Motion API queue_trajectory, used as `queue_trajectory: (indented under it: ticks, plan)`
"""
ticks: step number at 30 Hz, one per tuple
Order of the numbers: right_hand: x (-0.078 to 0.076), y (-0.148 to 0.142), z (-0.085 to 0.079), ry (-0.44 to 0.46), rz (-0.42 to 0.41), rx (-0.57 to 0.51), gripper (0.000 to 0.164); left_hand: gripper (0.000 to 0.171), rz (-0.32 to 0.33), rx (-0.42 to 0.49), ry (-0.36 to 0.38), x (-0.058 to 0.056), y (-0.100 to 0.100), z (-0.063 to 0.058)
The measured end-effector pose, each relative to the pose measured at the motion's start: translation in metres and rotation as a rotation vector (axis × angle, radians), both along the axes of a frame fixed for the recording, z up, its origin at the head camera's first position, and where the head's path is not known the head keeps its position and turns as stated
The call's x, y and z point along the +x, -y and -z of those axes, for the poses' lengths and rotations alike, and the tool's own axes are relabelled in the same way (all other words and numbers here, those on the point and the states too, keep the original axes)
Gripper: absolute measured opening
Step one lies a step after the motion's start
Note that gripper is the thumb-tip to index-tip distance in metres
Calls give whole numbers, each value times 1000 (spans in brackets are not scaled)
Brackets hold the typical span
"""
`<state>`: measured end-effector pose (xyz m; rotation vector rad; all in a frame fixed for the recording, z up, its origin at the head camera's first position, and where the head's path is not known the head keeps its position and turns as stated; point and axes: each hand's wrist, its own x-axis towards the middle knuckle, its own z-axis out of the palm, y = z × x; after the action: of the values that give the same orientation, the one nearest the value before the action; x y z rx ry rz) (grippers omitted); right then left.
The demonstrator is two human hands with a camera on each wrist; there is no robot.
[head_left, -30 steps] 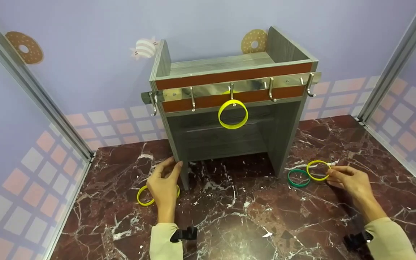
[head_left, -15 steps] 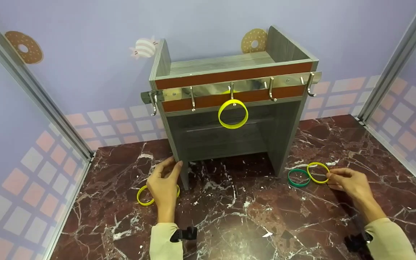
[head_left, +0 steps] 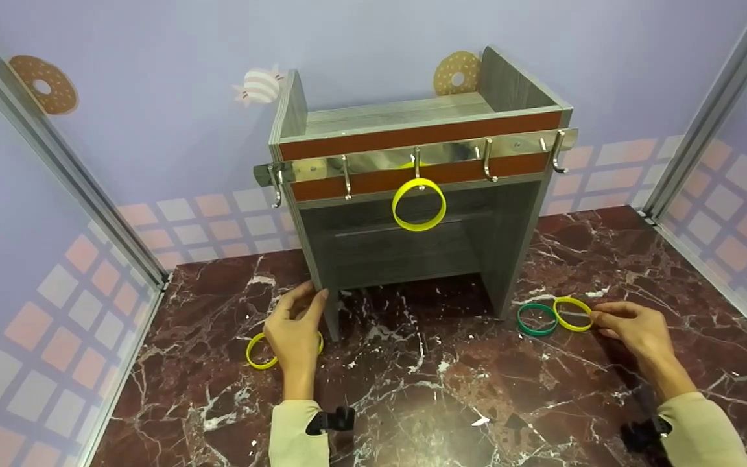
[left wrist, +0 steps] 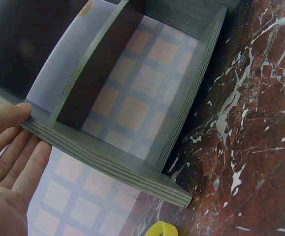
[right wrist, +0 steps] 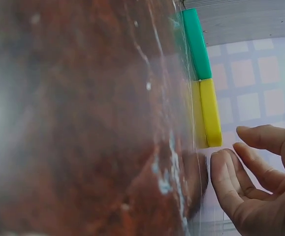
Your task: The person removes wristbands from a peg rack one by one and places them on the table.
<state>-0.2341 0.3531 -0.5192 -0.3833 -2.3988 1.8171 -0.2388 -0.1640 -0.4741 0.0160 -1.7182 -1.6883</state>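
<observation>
My left hand (head_left: 292,337) grips the left side panel of a grey wooden shelf (head_left: 519,246), thumb on the inner face and fingers outside. Behind that wrist, partly hidden, yellow ring-shaped bands (head_left: 260,366) lie on the table. At the right, my right hand (head_left: 636,331) is just beside a yellow band (head_left: 574,329); in the right wrist view its fingers are apart and hold nothing. That yellow band (right wrist: 211,113) lies flat, touching a green band (right wrist: 197,44). Another yellow band (head_left: 418,227) hangs from the middle hook (head_left: 417,165) of the shelf's rail.
A metal rail (head_left: 373,159) with several hooks runs across the shelf front, its ends jutting past both sides. Walls with printed sweets enclose the dark red marble table (head_left: 412,402) at the back and sides.
The right hand has lowered the yellow band flat onto the table beside the green one and let it go. The left hand has stayed on the shelf panel.
</observation>
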Motion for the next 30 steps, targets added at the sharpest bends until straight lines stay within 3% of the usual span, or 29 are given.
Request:
queue_trajectory:
  ticks: [6,14,19,30]
  plan:
    - [1,1,-7,-40,30,-22,32,21,-8,-5,-4,-1,0,0]
    - [2,11,-23,-136,-4,-28,18,20,-9,8,22,0,-1,0]
    - [4,24,-36,-192,-35,-15,31,20,-11,5,16,0,0,0]
    - [7,53,-64,-279,-124,-54,35,20,-18,10,23,0,-1,0]
